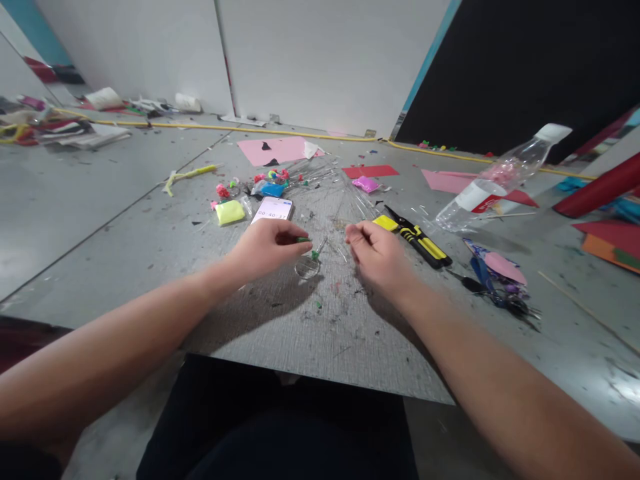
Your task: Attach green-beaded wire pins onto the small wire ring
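Note:
My left hand pinches a small green piece between thumb and fingers, over a grey board on the floor. Just right of it a tiny green bit sits on a thin clear stick above a small clear round piece. My right hand is curled a little to the right, fingers closed; whether it grips one of the thin clear sticks is too fine to tell. A phone showing a timer lies just beyond my left hand.
Yellow-handled cutters lie right of my right hand, blue scissors and a plastic bottle farther right. Yellow clay, coloured clay bits and pink paper lie beyond. A red roll sits at right.

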Demonstrator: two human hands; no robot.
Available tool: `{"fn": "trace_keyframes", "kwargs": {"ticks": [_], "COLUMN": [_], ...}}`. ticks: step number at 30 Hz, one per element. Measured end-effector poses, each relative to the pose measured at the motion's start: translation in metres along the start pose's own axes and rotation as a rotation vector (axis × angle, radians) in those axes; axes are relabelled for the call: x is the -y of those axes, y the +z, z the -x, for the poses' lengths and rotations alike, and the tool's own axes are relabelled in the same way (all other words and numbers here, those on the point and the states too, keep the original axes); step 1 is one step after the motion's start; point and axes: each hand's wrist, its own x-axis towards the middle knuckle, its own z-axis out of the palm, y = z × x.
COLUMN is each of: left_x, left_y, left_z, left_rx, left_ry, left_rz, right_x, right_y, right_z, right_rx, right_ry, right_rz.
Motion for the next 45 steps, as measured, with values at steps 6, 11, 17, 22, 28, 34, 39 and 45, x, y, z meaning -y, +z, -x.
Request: {"fn": "trace_keyframes", "kwargs": {"ticks": [6,11,17,22,28,34,39,45], "left_x": [0.009,0.002,-0.003,0.000,-0.001,0.002,-0.002,-0.008], "left_y": [-0.004,0.001,0.011,0.010,0.010,0.008,0.007,0.005], "left_z": [-0.009,-0.004,0.004,0.008,0.008,0.006,0.006,0.006], "left_rx": [-0.048,-0.003,0.165,0.330,0.277,0.195,0.218,0.138], "left_ry": [0.097,0.023,-0.086,-0.147,-0.139,-0.142,-0.125,-0.086], "left_rz": [-0.217,0.124,0.531,0.686,0.683,0.550,0.440,0.354], "right_x": [0.006,0.010,0.017,0.019,0.021,0.022,0.024,0.024], "right_y": [0.005,0.007,0.014,0.014,0.011,0.008,0.007,0.005], "right_z": [0.003,0.006,0.012,0.016,0.017,0.014,0.014,0.014], "right_rx": [0.073,0.049,-0.047,-0.074,-0.021,0.055,0.135,-0.018], "right_ry": [0.061,-0.038,-0.361,-0.444,-0.503,-0.486,-0.427,-0.273], "right_rz": [-0.095,-0.082,-0.033,0.047,0.135,0.147,0.140,0.150]}}
